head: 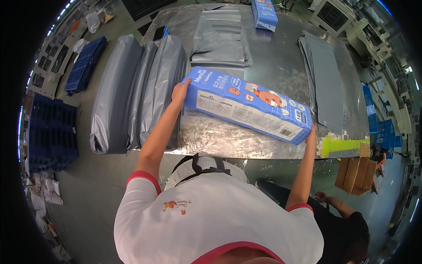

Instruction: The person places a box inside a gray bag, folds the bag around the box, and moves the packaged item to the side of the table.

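Observation:
A long blue plastic-wrapped pack (245, 104), printed with cartoon figures and writing, is held between my two hands, slanting down to the right above the metal table (211, 132). My left hand (180, 90) grips its left end. At the lower right end, my right hand (311, 134) holds the other side. Beyond the pack lies a stack of grey plastic mailing bags (219, 49), partly covered by it. Left of my left hand, filled grey bags (115, 95) stand side by side along the table's edge.
Flat grey bags (324, 79) lie at the right, near yellow-green tape (343, 147). Another blue pack (264, 15) sits at the far edge. A cardboard box (356, 175) stands below the right corner. A person in black (343, 227) is close behind on the right. Blue pallets (52, 132) are stacked left.

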`<action>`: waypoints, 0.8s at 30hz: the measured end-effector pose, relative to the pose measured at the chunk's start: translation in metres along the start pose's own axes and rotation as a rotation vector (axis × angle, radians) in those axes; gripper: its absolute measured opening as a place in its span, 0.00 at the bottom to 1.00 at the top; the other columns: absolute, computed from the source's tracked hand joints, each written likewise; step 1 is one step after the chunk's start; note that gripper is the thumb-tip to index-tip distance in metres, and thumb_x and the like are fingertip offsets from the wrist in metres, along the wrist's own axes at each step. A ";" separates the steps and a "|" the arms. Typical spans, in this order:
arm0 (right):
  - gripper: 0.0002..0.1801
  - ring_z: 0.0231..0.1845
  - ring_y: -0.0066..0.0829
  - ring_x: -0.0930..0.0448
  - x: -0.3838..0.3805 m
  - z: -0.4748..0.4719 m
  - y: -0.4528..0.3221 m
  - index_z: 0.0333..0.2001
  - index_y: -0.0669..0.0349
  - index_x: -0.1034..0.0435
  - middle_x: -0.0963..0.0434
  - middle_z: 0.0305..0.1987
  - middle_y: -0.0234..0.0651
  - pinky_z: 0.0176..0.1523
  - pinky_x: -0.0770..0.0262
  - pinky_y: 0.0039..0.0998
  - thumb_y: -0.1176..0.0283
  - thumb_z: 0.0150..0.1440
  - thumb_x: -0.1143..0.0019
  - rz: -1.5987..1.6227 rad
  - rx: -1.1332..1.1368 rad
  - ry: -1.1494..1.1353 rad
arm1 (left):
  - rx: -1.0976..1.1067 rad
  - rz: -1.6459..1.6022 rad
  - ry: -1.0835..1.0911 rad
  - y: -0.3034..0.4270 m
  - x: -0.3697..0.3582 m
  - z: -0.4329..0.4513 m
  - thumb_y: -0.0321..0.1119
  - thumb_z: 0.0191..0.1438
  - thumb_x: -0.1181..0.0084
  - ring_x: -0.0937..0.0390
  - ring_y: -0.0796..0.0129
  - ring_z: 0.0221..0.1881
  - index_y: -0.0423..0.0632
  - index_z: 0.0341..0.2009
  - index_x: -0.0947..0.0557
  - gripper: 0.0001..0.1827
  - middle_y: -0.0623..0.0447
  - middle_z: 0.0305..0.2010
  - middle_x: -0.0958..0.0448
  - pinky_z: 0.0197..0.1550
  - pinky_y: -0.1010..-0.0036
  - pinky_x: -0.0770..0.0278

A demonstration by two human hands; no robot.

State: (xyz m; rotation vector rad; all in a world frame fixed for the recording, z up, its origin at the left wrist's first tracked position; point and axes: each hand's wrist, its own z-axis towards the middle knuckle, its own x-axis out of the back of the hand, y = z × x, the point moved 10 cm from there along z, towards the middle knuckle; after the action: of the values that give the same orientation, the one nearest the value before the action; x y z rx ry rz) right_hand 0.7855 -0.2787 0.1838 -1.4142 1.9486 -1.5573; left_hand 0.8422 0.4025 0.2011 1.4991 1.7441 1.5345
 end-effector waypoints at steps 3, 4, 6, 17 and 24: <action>0.25 0.25 0.19 0.32 0.018 -0.050 0.056 0.33 0.64 0.29 0.28 0.28 0.30 0.26 0.41 0.20 0.50 0.50 0.54 0.276 -0.061 -0.048 | -0.106 -0.127 -0.065 0.022 -0.021 0.040 0.55 0.41 0.48 0.29 0.62 0.37 0.37 0.41 0.29 0.33 0.45 0.36 0.27 0.42 0.72 0.36; 0.23 0.29 0.21 0.30 0.007 -0.085 0.069 0.36 0.65 0.31 0.27 0.31 0.31 0.32 0.37 0.22 0.53 0.51 0.54 0.359 -0.089 -0.112 | -0.140 -0.166 -0.042 0.025 -0.025 0.054 0.54 0.41 0.46 0.29 0.62 0.37 0.37 0.43 0.31 0.34 0.45 0.37 0.27 0.42 0.71 0.35; 0.19 0.36 0.25 0.27 -0.017 -0.148 0.118 0.39 0.64 0.33 0.27 0.36 0.34 0.40 0.33 0.24 0.59 0.53 0.54 0.499 -0.188 -0.285 | -0.182 -0.123 -0.009 0.014 -0.033 0.086 0.53 0.39 0.43 0.29 0.62 0.37 0.37 0.45 0.34 0.36 0.46 0.38 0.28 0.42 0.71 0.35; 0.29 0.50 0.27 0.33 -0.187 -0.446 0.238 0.51 0.66 0.41 0.32 0.50 0.38 0.52 0.39 0.25 0.54 0.54 0.57 -0.519 -0.306 -1.522 | -0.336 -0.049 -0.357 0.048 -0.111 0.141 0.47 0.36 0.35 0.28 0.70 0.33 0.42 0.41 0.33 0.32 0.49 0.33 0.27 0.35 0.76 0.30; 0.27 0.56 0.30 0.38 -0.198 -0.485 0.086 0.54 0.67 0.45 0.37 0.55 0.42 0.56 0.43 0.27 0.59 0.57 0.62 -0.254 -0.059 -2.286 | -0.408 0.014 -0.573 0.033 -0.127 0.087 0.44 0.36 0.35 0.30 0.71 0.36 0.42 0.41 0.32 0.30 0.50 0.34 0.28 0.38 0.75 0.31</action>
State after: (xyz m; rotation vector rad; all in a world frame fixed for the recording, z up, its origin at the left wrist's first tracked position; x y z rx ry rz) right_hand 0.4935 0.1624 0.2285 -1.7580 0.2648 0.5230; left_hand 0.9737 0.3282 0.1563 1.5309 1.0291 1.2043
